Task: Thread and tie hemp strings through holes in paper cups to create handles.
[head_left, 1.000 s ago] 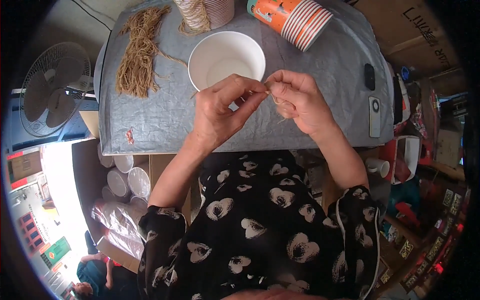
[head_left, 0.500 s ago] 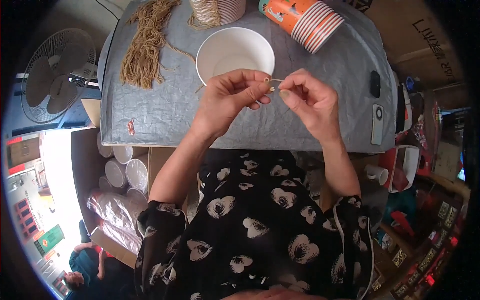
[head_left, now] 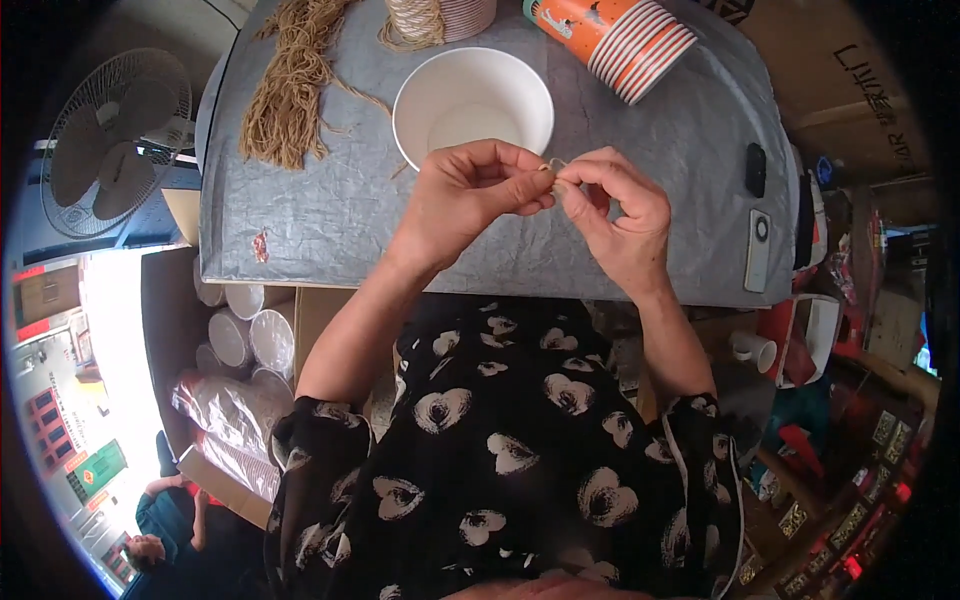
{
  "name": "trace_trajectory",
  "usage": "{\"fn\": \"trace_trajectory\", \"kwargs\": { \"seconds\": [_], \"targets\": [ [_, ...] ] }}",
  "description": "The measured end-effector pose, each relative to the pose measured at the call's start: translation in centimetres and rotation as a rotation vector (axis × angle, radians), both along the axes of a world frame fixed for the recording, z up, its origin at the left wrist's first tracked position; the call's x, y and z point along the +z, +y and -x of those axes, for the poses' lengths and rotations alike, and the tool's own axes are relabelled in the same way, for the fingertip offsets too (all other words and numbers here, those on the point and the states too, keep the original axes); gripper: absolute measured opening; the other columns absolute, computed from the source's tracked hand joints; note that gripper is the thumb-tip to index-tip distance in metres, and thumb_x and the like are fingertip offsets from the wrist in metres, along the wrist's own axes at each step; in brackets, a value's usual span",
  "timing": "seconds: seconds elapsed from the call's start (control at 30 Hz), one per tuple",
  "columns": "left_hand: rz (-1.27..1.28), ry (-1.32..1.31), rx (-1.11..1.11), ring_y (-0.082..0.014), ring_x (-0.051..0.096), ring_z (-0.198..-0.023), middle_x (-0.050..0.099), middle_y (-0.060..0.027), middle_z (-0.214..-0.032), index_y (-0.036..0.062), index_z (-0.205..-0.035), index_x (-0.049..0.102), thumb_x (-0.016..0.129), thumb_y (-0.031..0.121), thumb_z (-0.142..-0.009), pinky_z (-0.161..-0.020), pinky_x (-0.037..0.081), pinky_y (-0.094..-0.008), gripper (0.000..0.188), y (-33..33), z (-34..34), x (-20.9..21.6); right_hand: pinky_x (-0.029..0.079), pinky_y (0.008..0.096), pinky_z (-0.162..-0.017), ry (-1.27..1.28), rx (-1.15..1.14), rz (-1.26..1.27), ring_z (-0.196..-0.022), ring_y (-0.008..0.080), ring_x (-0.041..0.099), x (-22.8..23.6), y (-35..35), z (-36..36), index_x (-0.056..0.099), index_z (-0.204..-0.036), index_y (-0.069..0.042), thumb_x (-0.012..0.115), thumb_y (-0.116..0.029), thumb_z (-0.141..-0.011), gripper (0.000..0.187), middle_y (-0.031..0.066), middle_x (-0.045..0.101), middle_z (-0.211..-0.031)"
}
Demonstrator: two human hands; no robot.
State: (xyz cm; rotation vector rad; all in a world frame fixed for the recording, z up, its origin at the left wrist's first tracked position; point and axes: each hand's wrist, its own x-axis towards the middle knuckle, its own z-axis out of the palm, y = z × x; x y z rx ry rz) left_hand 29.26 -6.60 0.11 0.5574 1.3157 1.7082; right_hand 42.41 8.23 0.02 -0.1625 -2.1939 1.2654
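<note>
Between my two hands, just in front of a white paper bucket, runs a short piece of tan cord [head_left: 557,162], bent in a small loop. My left hand [head_left: 475,190] pinches it between thumb and index finger. Against those fingertips, my right hand [head_left: 618,198] is also closed in a pinch on the cord. Most of the cord is hidden by the fingers. The white paper bucket [head_left: 520,80] stands open behind my hands, its near rim partly covered by the left one. A cord strand [head_left: 360,97] leads from a tan cord bundle [head_left: 285,110] toward the bucket.
At the back are a cord-wrapped stack of white buckets [head_left: 465,18] and a tilted stack of orange patterned buckets [head_left: 625,45]. A black object [head_left: 755,170] and a pale flat device [head_left: 757,250] lie at the table's right. A carton of wrapped buckets [head_left: 232,340] stands left; a person [head_left: 175,515] sits beyond.
My right hand has come left, so both sets of fingertips now meet. The cord stretched between them has become a small loop.
</note>
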Motion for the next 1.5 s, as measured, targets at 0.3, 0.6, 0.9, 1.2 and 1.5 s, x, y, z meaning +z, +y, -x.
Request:
{"fn": "trace_trajectory", "kwargs": {
  "seconds": [0.3,0.6,0.9,1.2,1.5],
  "targets": [
    [0.027,-0.062,0.026,-0.0176,0.072,-0.085,0.072,-0.012,-0.093,-0.0068,-0.103,0.068,0.069,0.003,-0.093,-0.078,0.06,-0.027,0.014,0.2,-0.2,0.1,0.042,0.0188,-0.059,0.002,0.034,0.277,-0.069,0.0027,0.054,-1.2,-0.2,0.0,0.068,-0.093,-0.001,0.071,0.0,-0.088,0.006,-0.001,0.065,-0.088],
    [0.049,0.139,0.094,-0.0137,0.072,-0.084,0.074,-0.0102,-0.091,-0.0066,-0.101,0.07,0.071,0.003,-0.091,-0.076,0.06,-0.0253,0.015,0.4,-1.4,0.2,0.037,0.0187,-0.055,-0.165,0.06,0.841,-0.062,0.0023,0.05,-1.0,-0.1,-0.4,0.069,-0.093,-0.001,0.07,-0.011,-0.093,0.01,-0.0003,0.064,-0.077],
    [0.06,0.325,0.117,-0.0107,0.071,-0.084,0.075,-0.0076,-0.09,-0.0052,-0.102,0.073,0.072,0.004,-0.089,-0.074,0.059,-0.0243,0.016,0.3,-1.8,-0.2,0.037,0.0209,-0.049,-0.143,0.068,0.981,-0.056,0.0041,0.049,-1.5,-0.4,-0.3,0.067,-0.091,-0.002,0.07,-0.012,-0.092,0.01,-0.0007,0.06,-0.073],
    [0.047,0.193,-0.045,-0.011,0.07,-0.084,0.073,-0.0064,-0.089,-0.0042,-0.101,0.072,0.071,0.005,-0.091,-0.075,0.059,-0.0246,0.014,-0.2,-1.1,-0.6,0.03,0.0203,-0.043,-0.247,0.051,0.95,-0.049,0.0024,0.04,-0.5,0.8,0.5,0.065,-0.097,-0.001,0.065,-0.019,-0.097,0.018,-0.0048,0.051,-0.063],
    [-0.006,0.136,-0.052,-0.0147,0.071,-0.085,0.071,-0.0077,-0.093,-0.0032,-0.101,0.067,0.07,0.006,-0.093,-0.077,0.059,-0.0249,0.012,-0.2,-0.7,-1.0,0.024,0.0181,-0.043,-0.322,0.172,0.97,-0.049,-0.0012,0.035,-0.9,0.9,-0.3,0.066,-0.105,0.001,0.067,-0.011,-0.094,0.016,-0.0063,0.054,-0.066]
  ]
}}
